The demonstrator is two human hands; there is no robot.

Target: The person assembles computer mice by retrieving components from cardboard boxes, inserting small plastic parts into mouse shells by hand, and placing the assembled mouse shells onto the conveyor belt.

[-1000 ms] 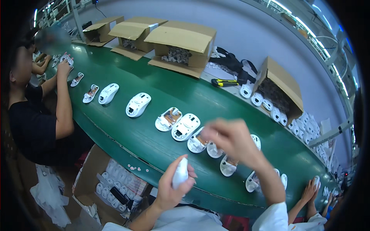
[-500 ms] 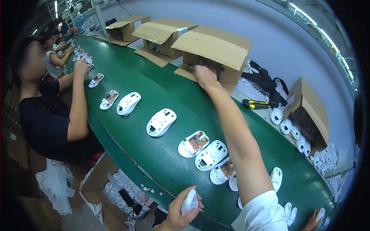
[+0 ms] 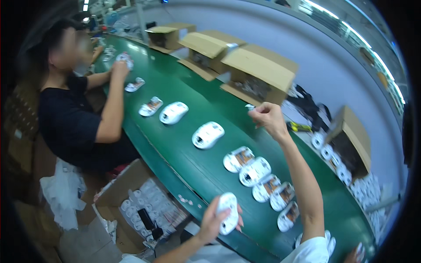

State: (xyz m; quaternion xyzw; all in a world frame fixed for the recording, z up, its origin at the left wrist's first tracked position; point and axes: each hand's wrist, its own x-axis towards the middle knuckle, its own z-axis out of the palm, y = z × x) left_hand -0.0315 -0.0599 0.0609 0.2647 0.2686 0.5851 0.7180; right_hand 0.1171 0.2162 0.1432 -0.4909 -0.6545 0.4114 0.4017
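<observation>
In the head view, I see the person's left hand (image 3: 211,222) low over the near edge of the green table (image 3: 175,151), its fingers curled around the sides of a white mouse shell (image 3: 228,212), thumb across the face. The right hand (image 3: 270,119) is stretched out above the table, its fingers pinched together on a small pale piece (image 3: 250,107), too blurred to make out, just in front of an open cardboard box (image 3: 266,63). Between the hands and off to the left, more white shells (image 3: 208,135) and opened halves with brown boards (image 3: 238,159) lie in a loose line. A yellow-and-black cutter (image 3: 299,126) lies beyond the right wrist. On the left, a dark-shirted co-worker (image 3: 74,114) handles another white part (image 3: 126,60).
</observation>
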